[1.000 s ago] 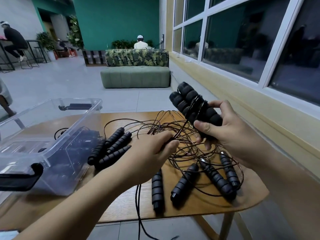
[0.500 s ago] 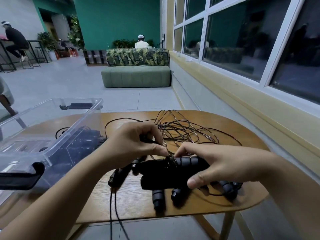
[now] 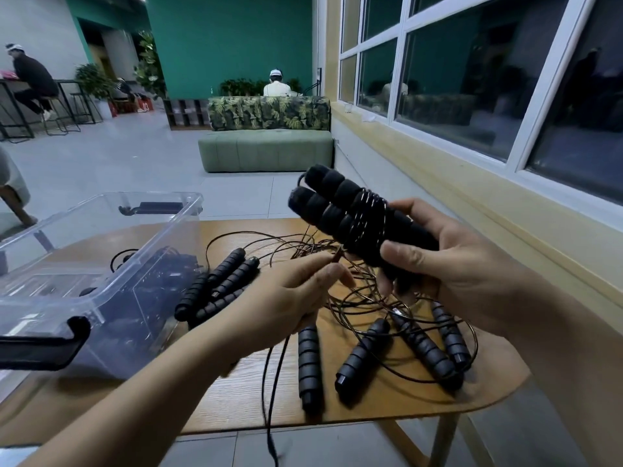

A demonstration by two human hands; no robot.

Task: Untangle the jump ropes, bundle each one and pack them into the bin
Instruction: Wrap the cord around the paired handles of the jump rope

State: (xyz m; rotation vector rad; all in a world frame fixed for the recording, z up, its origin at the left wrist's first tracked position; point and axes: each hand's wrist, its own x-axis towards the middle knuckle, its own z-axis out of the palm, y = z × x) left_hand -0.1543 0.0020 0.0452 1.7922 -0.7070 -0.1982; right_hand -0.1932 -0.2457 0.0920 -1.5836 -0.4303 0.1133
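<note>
- Left hand (image 3: 290, 298): fingertips pinch a thin cord (image 3: 338, 259) just under the bundle. Another dark cord (image 3: 269, 382) drops from beneath this hand over the table's front edge.
- Right hand (image 3: 455, 261): closed round 2 black foam handles (image 3: 337, 210), held side by side above the table and tilted up to the left. Several turns of cord are wound about their middle.
- Step in hand, as judged: winding 1 rope onto its own handles. Hold light tension at the pinch and lay each turn beside the last. Lift the free length clear of the tangle so it drags no neighbour, and tuck the end under a turn before letting go.
- Loose handles (image 3: 308, 362): 4, lying on the table below the hands, cords looped among them.
- Grouped handles (image 3: 219, 284): 3 in view, lying together just beside the bin.
- Tangle (image 3: 296, 242): thin cords heaped on the table behind the hands.
- Bin (image 3: 175, 227): clear plastic with black latches, on the table's left. Dark contents show through the wall, probably packed ropes; number cannot be told.
- Table (image 3: 219, 399): rounded wood-grain top.
- Room: pale tiled floor (image 3: 101, 163), green bench (image 3: 266, 153) with a leaf-print back, teal wall (image 3: 229, 45), dark window (image 3: 455, 79) on the right, seated persons far off.
</note>
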